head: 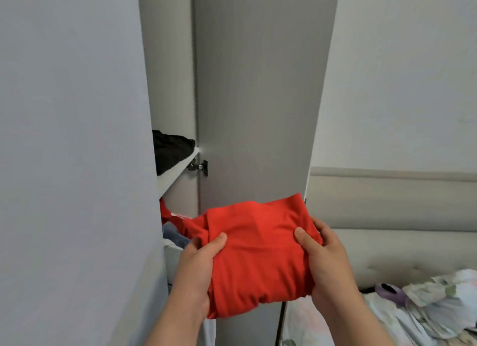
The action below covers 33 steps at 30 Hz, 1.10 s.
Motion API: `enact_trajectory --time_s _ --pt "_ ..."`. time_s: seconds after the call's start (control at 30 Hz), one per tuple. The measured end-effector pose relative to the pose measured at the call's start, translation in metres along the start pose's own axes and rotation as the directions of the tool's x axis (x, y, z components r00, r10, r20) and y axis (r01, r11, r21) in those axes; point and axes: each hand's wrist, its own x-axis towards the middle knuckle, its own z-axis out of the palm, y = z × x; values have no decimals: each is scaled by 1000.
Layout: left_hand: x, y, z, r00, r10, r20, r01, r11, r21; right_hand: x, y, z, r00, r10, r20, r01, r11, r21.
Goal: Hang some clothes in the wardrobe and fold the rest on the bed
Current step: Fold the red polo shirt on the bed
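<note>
A person is standing at the open wardrobe (258,87), holding a folded red garment (258,252) out in front w/ both hands. The left hand (198,265) is gripping the bundle's left edge, thumb curled over the top, fingers hidden beneath; the right hand (325,258) is doing likewise on the right edge. Holding it from both sides is keeping the folds from slipping apart, as far as one can judge.

The garment is hovering just in front of the wardrobe door, below the shelf (178,170), apart from any surface. A dark garment (170,149) is lying on that shelf. Underneath it, more red cloth (166,211) and something blue (175,234) are showing in the lower compartment, probably a stack already in progress.

The bed (322,322) is sitting off to the right, w/ a floral sheet (438,301) bunched on it beside the padded headboard (400,216).

Judging by the aim, the bundle is heading for the lower compartment, approx. alongside the other red piece. The door is standing wide, leaving the way in clear.
</note>
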Motion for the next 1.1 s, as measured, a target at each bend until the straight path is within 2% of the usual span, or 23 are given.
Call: enact_trajectory --time_s 0.23,0.43,0.53,0.57,0.6,0.63,0.7,0.8,0.9,0.97,1.03,1.07,1.1 --pt "25 37 14 981 144 -132 -151 987 -48 60 -14 48 994 -31 100 22 996 82" --pt "73 62 39 957 154 -246 -162 987 -14 139 -9 84 981 -61 184 41 993 112" --pt "97 77 39 942 184 -281 -230 963 -139 184 -8 106 956 -95 279 65 991 114" --pt "112 84 45 921 198 -336 -239 967 -83 198 -9 115 943 -101 316 70 992 109" --pt "116 93 54 920 246 -305 -248 968 34 211 -10 124 928 -100 358 66 992 106" --pt "128 102 64 890 283 -358 -271 959 86 222 -11 135 909 -93 405 50 992 115" --pt "139 116 72 850 339 -404 -321 940 115 239 -19 162 859 -75 506 -4 988 153" --pt "166 149 59 748 428 -508 -433 894 115 252 -40 211 765 -121 632 9 984 178" --pt "192 187 39 588 534 -608 -498 831 248 265 -64 262 668 -255 700 234 964 127" --pt "205 208 26 452 569 -687 -485 803 346 274 -75 301 615 -312 724 308 941 143" --pt "218 224 16 270 585 -765 -414 788 456 279 -79 346 595 -335 731 317 933 169" --pt "223 229 14 205 578 -790 -362 794 488 283 -75 369 586 -336 738 339 928 154" --pt "230 231 11 180 566 -805 -311 809 499 288 -68 391 576 -326 749 366 923 121"
